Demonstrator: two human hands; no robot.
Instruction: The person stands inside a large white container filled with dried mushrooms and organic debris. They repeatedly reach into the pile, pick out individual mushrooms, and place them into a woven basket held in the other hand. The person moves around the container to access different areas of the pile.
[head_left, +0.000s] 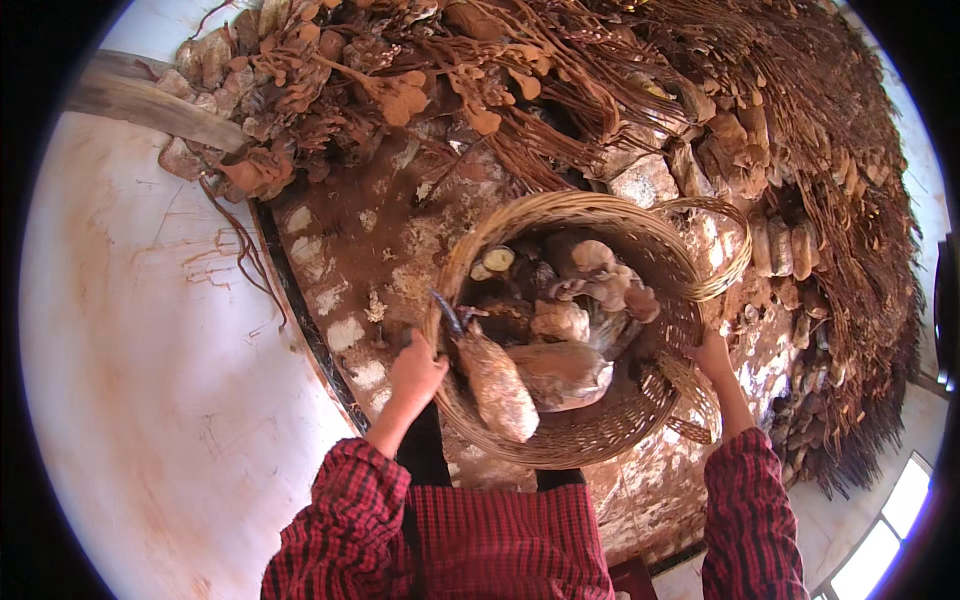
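Note:
A round wicker basket (577, 202) is held in front of my body, tilted so its inside faces me. My left hand (417, 373) grips its left rim. At the right side, my right hand (711, 358) is shut on the rim between two woven loop handles. Inside lies a long pale mushroom substrate block (496, 382) with a dark pointed stem. Another substrate block (562, 373) rests beside it. Brownish mushroom caps (611, 281) cluster at the right. Two pale round ends (495, 261) show near the upper left. The fingers under the rim are partly hidden.
A large stack of substrate blocks (641, 180) with long-stemmed, brown-dusted mushrooms (570, 97) spans the far side and right. Brown powder and pale patches cover the floor (390, 255). A stained white wall (150, 300) stands at left, with a wooden beam (157, 109) above.

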